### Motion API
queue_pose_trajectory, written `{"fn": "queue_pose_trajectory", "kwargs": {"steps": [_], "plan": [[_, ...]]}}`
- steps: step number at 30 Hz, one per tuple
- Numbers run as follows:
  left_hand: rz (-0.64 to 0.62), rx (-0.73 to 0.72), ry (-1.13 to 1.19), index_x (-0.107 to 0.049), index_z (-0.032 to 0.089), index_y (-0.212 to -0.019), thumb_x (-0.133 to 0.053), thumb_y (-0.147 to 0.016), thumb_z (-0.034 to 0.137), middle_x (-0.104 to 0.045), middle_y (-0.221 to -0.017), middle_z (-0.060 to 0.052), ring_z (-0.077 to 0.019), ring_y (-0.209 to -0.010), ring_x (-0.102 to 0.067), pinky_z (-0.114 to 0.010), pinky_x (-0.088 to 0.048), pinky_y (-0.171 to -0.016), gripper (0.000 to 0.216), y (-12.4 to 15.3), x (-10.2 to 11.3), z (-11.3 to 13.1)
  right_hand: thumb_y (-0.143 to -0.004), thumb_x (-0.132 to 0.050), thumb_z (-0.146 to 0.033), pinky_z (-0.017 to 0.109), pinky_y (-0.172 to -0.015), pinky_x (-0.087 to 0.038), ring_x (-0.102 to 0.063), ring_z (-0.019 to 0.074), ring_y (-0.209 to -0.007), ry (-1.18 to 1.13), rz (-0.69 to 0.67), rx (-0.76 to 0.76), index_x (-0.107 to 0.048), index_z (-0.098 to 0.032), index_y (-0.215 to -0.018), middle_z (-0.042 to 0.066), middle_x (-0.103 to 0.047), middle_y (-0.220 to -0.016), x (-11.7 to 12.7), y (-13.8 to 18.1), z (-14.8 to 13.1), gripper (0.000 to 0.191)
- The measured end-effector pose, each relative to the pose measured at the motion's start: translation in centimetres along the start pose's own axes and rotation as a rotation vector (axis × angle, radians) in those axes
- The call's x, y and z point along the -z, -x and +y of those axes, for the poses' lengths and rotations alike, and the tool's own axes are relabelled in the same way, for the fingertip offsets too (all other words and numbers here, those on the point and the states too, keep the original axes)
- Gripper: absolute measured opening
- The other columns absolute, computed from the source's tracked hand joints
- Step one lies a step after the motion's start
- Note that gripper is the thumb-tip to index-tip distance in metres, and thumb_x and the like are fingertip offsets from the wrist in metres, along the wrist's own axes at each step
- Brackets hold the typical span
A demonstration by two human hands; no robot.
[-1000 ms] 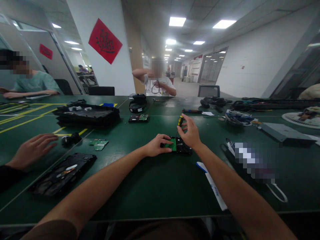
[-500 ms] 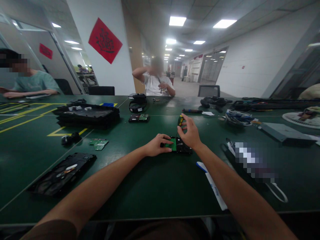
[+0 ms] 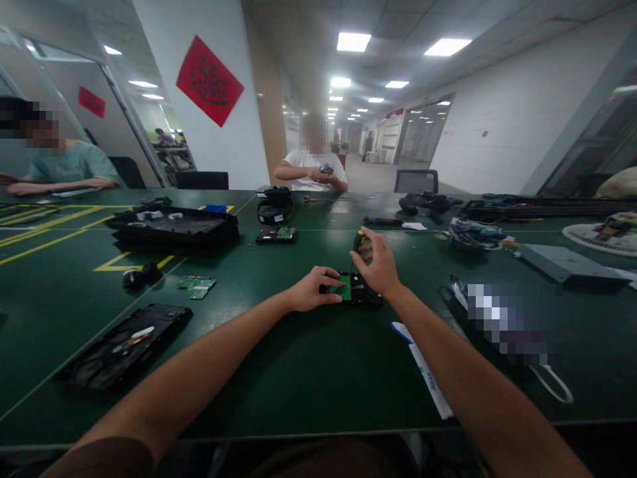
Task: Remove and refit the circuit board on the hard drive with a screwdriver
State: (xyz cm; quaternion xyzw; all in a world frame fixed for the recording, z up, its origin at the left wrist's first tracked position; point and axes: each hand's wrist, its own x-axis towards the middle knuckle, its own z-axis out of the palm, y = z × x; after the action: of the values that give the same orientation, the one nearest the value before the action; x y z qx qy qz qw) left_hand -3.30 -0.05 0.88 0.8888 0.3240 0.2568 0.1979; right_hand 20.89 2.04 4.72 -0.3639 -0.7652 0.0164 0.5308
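two bare hands work at a small black hard drive, which lies flat on the green worktop, directly ahead of the wearer. the left hand reaches across one end, its fingers set narrowly around the drive and resting on the green circuit board, apparently to keep the piece steady. the right hand has its fingers closed around the yellow-and-black handle of a screwdriver, held nearly upright, its thin shaft pointing down at the drive beside the board. (whether the tip sits in a screw is too small to tell.)

the job looks to be partway through: tool and drive are in position, and the board lies in place on the black body, so the two appear not yet parted. how many screws, if any, are out cannot be made out, and the turning of those that remain seems to be the work left.

to the left, a loose circuit board lies apart from any housing, near a large black casing. farther back rests a second drive, its green board in place. across the worktop sits a person in a white shirt, hands together around a small object.
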Motion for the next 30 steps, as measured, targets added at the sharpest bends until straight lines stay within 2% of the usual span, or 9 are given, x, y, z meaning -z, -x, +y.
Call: {"fn": "queue_pose_trajectory", "kwargs": {"steps": [5,11,15,20,24,30], "plan": [[0.007,0.002,0.010,-0.074,0.029,-0.127,-0.078,-0.088,0.051,-0.060,-0.139,-0.010,-0.0308,-0.132,-0.051,-0.050,-0.040,-0.115,0.045,0.04,-0.08,0.01,-0.094,-0.062,-0.025,0.040,-0.076,-0.066,-0.068,0.0226,-0.096,-0.031,0.005,0.006,-0.041,-0.029,-0.151,0.013,-0.055,-0.133,-0.12,0.02,0.01,0.061],[0.016,-0.002,0.013,-0.075,0.029,-0.126,-0.078,-0.088,0.050,-0.060,-0.138,-0.010,-0.0304,-0.131,-0.052,-0.050,-0.040,-0.115,0.044,0.03,-0.02,0.26,-0.092,-0.064,-0.028,0.041,-0.072,-0.066,-0.066,0.0214,-0.087,0.004,-0.001,0.001,-0.043,-0.029,-0.150,0.013,-0.055,-0.129,-0.07,-0.03,-0.04,0.061],[0.009,0.000,0.016,-0.074,0.029,-0.127,-0.078,-0.088,0.051,-0.060,-0.138,-0.010,-0.0303,-0.131,-0.052,-0.049,-0.041,-0.114,0.045,0.02,0.02,0.23,-0.092,-0.060,-0.022,0.039,-0.074,-0.066,-0.067,0.0226,-0.095,-0.019,-0.005,0.010,-0.040,-0.030,-0.152,0.013,-0.054,-0.134,-0.12,-0.02,0.02,0.065],[0.000,0.005,0.023,-0.074,0.029,-0.127,-0.078,-0.087,0.051,-0.059,-0.139,-0.010,-0.0306,-0.133,-0.050,-0.049,-0.040,-0.115,0.046,0.01,-0.01,0.02,-0.092,-0.064,-0.029,0.042,-0.075,-0.066,-0.066,0.0228,-0.092,0.017,-0.012,-0.006,-0.041,-0.029,-0.152,0.013,-0.055,-0.130,-0.03,0.03,0.04,0.064],[-0.003,0.009,0.024,-0.074,0.030,-0.128,-0.078,-0.088,0.051,-0.059,-0.139,-0.010,-0.0306,-0.132,-0.050,-0.049,-0.041,-0.114,0.046,0.02,0.02,0.10,-0.093,-0.060,-0.025,0.040,-0.075,-0.066,-0.066,0.0231,-0.096,-0.015,-0.016,0.001,-0.040,-0.031,-0.153,0.012,-0.054,-0.134,0.05,0.04,-0.12,0.063],[0.007,0.015,0.019,-0.074,0.030,-0.127,-0.077,-0.088,0.051,-0.060,-0.138,-0.010,-0.0309,-0.131,-0.051,-0.051,-0.040,-0.115,0.045,0.03,0.13,0.41,-0.093,-0.064,-0.028,0.042,-0.076,-0.066,-0.066,0.0214,-0.088,0.010,-0.008,-0.006,-0.041,-0.029,-0.151,0.012,-0.055,-0.130,0.00,-0.02,-0.07,0.063]]}}
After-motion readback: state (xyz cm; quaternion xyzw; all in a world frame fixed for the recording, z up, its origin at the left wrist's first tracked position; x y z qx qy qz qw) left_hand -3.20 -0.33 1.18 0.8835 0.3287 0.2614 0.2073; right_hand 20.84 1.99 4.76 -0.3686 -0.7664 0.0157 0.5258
